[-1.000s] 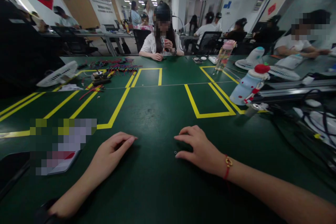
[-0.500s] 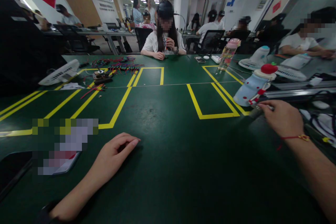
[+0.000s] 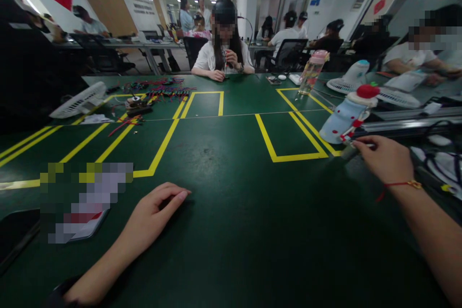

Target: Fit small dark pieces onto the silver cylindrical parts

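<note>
On right of table [image 3: 288,231], my right hand [image 3: 390,157]'s pinching at small cylinder [image 3: 348,150] by blue bottle [image 3: 339,118], having left mid-table; action's shifting there, guessing; hold unclear. Left hand [image 3: 159,209]'s resting half-open, nothing showing.

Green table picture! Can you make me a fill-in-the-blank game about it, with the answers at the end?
1. The tape lines on the green table are ____.
2. The round piece on top of the blue bottle is ____.
3. The person's hand nearer the blue bottle is the ____ one.
4. Compared with the blue bottle, the bottle with the pink lid stands ____ away from the camera.

Missing words: yellow; red; right; farther.
</note>
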The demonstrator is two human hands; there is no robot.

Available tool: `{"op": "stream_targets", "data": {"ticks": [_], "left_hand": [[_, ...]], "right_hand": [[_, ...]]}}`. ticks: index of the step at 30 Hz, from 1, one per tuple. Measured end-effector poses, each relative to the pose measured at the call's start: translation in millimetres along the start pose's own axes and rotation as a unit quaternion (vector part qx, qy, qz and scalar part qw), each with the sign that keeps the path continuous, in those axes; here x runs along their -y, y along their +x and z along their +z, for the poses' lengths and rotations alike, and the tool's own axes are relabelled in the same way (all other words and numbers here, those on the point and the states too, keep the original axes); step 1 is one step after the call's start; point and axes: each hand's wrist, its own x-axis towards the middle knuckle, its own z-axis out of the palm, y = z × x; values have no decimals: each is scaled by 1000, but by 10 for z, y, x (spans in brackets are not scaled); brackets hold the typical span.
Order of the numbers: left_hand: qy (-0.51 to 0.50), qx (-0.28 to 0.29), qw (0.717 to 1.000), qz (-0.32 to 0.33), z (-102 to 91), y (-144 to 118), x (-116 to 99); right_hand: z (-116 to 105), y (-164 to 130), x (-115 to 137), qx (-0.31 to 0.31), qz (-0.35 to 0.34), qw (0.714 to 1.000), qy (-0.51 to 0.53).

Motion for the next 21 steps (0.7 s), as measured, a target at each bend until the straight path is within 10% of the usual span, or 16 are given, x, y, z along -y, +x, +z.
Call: {"op": "stream_targets", "data": {"ticks": [21], "left_hand": [[6, -6, 1000, 8, 0, 10, -4]], "right_hand": [[94, -43, -71, -8, 51, 993, 105]]}}
